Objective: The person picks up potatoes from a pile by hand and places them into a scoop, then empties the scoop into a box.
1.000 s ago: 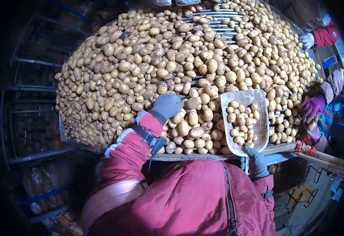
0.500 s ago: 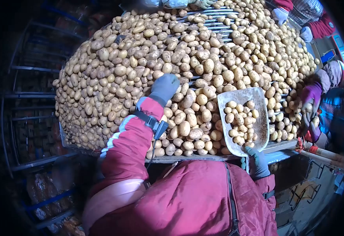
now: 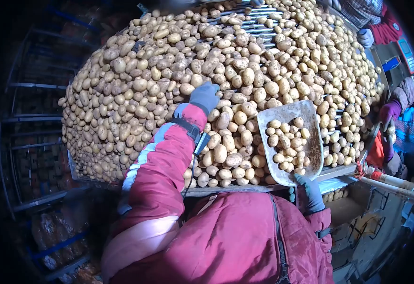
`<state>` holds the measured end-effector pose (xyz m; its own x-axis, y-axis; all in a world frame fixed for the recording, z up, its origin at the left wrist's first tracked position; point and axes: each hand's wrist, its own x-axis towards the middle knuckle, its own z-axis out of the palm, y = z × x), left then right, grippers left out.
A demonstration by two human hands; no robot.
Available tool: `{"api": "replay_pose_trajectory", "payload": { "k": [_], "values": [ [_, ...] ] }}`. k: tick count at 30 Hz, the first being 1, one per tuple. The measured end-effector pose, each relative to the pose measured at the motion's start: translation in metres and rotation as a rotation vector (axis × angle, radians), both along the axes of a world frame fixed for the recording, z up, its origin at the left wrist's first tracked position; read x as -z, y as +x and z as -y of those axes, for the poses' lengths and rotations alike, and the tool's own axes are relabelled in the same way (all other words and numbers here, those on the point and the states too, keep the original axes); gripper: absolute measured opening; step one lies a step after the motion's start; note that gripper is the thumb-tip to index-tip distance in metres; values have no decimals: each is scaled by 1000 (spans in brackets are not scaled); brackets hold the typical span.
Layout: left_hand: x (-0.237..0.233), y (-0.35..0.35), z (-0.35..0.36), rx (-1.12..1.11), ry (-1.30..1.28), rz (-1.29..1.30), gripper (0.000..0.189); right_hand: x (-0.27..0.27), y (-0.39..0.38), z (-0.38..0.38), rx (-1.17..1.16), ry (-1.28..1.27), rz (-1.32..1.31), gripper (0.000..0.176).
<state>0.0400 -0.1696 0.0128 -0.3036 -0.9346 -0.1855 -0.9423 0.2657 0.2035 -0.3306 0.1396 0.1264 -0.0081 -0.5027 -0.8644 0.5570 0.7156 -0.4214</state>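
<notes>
My left hand [image 3: 204, 97], in a grey glove, reaches into the middle of the potato heap [image 3: 117, 109]. Its fingers curl down among the potatoes, and the back of the hand hides whatever they hold. At the heap's front edge, my right hand [image 3: 312, 194], gloved in grey-green, grips the handle of a worn white scoop [image 3: 314, 142]. The scoop lies tilted on the heap, its mouth pointing away from me. Several small potatoes [image 3: 286, 142] rest inside it. Larger potatoes [image 3: 226, 146] lie between my left hand and the scoop.
Metal bars [image 3: 259, 29] show through the heap at the far side. Another person's purple-gloved hand [image 3: 389, 113] is at the right, and a co-worker's pale-gloved hand [image 3: 365, 38] at the upper right. Pipes [image 3: 391, 184] jut out at the right front. Dark racks [image 3: 32, 118] stand left.
My left hand has shifted slightly forward and right over the potatoes. The scoop stays in my right hand, nearly still. At the right, the purple-gloved hand has moved away from the heap.
</notes>
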Motion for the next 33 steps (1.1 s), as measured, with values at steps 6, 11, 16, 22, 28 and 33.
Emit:
{"api": "replay_pose_trajectory", "payload": {
  "k": [6, 11, 16, 22, 28, 33],
  "values": [
    [20, 15, 12, 46, 55, -88, 27, 1, -2, -1, -29, -67, -46, 32],
    [-36, 12, -8, -240, 371, -586, 37, 3, 2, -3, 4, -114, -87, 33],
    [-126, -32, -50, -175, 486, -979, 43, 7, 1, -3, -13, -125, -71, 31],
    [-88, 10, -31, -298, 295, -980, 45, 0, 4, 7, -43, -108, 14, 32],
    [0, 44, -53, -44, -71, -352, 31, 19, -1, 0, -58, -59, 28, 33],
    [19, 70, -74, -41, 9, -200, 26, 14, -3, 5, -75, 9, 48, 35]
  ]
}}
